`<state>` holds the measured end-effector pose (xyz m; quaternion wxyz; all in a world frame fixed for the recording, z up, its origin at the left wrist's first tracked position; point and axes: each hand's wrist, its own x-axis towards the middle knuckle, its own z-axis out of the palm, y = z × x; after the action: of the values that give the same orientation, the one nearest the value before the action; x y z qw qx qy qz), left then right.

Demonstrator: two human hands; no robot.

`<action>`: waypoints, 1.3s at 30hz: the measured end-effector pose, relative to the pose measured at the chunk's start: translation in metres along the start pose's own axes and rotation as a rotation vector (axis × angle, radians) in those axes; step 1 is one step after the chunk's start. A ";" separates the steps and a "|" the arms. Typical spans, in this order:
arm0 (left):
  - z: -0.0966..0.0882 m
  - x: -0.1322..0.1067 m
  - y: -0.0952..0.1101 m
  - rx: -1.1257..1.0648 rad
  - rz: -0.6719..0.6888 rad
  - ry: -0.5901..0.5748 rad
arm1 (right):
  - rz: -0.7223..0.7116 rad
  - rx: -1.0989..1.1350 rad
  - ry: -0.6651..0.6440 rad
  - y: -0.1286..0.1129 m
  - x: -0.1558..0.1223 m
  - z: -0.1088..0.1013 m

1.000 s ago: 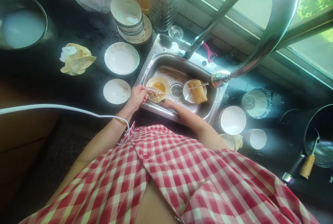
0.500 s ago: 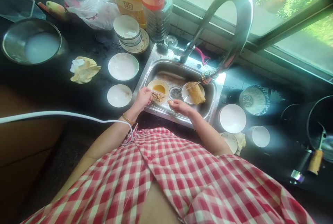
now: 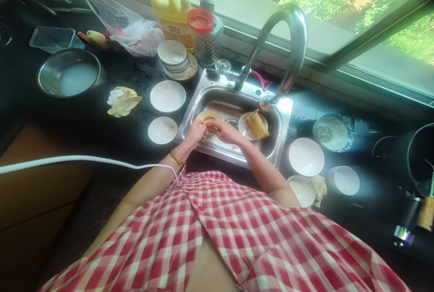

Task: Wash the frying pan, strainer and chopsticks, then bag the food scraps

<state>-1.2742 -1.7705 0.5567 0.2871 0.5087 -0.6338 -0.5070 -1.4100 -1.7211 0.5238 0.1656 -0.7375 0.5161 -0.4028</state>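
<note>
On my feed I can read 2 large Chinese characters, 立白, on the label [image 3: 175, 29] of the yellow jug [image 3: 162, 8] near the window. The finer print below them is too small for me to make out.

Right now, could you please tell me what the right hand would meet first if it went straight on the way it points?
The right hand would most likely meet the left hand first, since the two are close together over the sink; depth is unclear, so they may already touch.
</note>
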 end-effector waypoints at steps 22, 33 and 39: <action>-0.005 0.000 -0.001 -0.070 -0.006 -0.009 | 0.441 -0.323 -0.079 0.067 -0.054 -0.006; -0.020 0.005 -0.006 -0.119 0.034 0.007 | 0.766 -0.262 -0.397 0.142 -0.050 0.072; -0.021 0.005 -0.008 -0.114 0.021 0.006 | 0.672 -0.018 -0.481 0.122 -0.020 0.078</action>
<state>-1.2548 -1.7821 0.5548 0.3229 0.4863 -0.6084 -0.5377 -1.4295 -1.7671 0.3870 0.3973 -0.6025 0.6784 -0.1377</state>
